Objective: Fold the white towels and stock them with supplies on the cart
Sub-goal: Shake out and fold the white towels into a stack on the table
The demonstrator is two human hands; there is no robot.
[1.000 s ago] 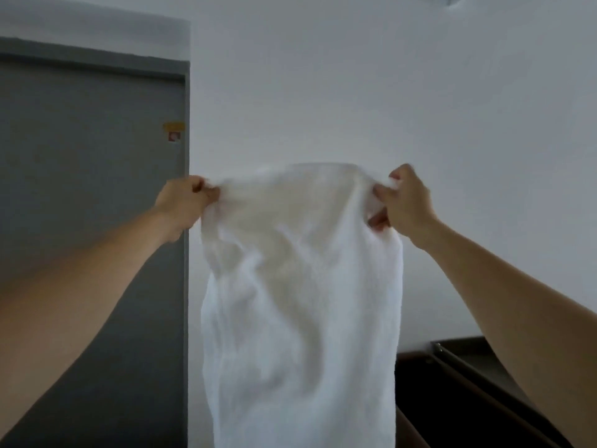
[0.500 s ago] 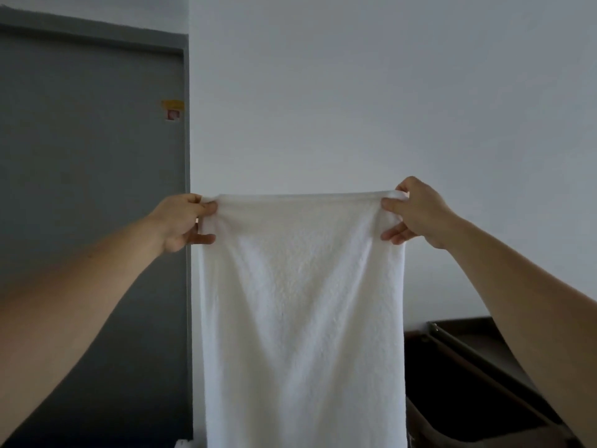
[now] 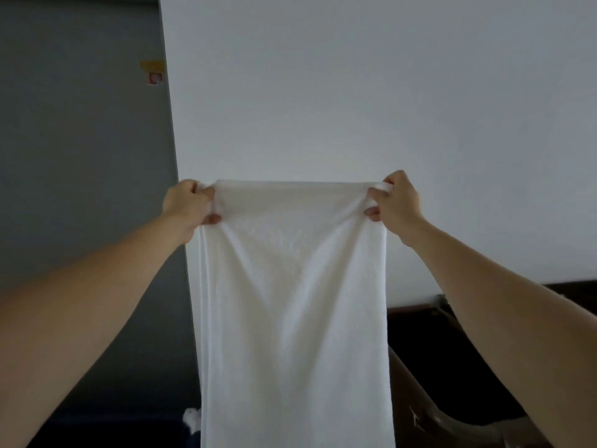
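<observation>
Two hands are up in front of the person. The left hand [image 3: 189,205] and right hand [image 3: 395,202] are level with each other and well apart.

Grip: each hand has its fingers curled tight round a gathered top corner of one white towel [image 3: 290,302], thumb tip showing on the near face.

Towel position: it hangs straight down between the hands. The top edge is stretched nearly flat and both side edges run almost vertical. The lower end leaves the picture at the bottom, so its hem cannot be seen. Creases fan down and inward from both grips.

Room to move:
- Left of the towel there is open air in front of the grey door [image 3: 80,156].
- To the right, low down, a dark frame [image 3: 416,360] with a rounded rail sits just beside the towel's right edge.
- A white scrap [image 3: 191,417] shows at the bottom, against the left edge.
- Behind everything is the pale wall [image 3: 355,92], whose corner with the door runs down to the left hand.

Change from half a second ago:
- The hands have drawn slightly closer together.
- They now bunch more cloth; before, the corners were pinched flat and the face was smooth.
- The sticker [image 3: 152,71] on the door sits higher in view, and the door's top frame has gone out of view.
- A full second ago the towel was slack and billowing.

Count: hands 2, towel held 1, scrap 1, door 1, sticker 1, dark frame 1.
</observation>
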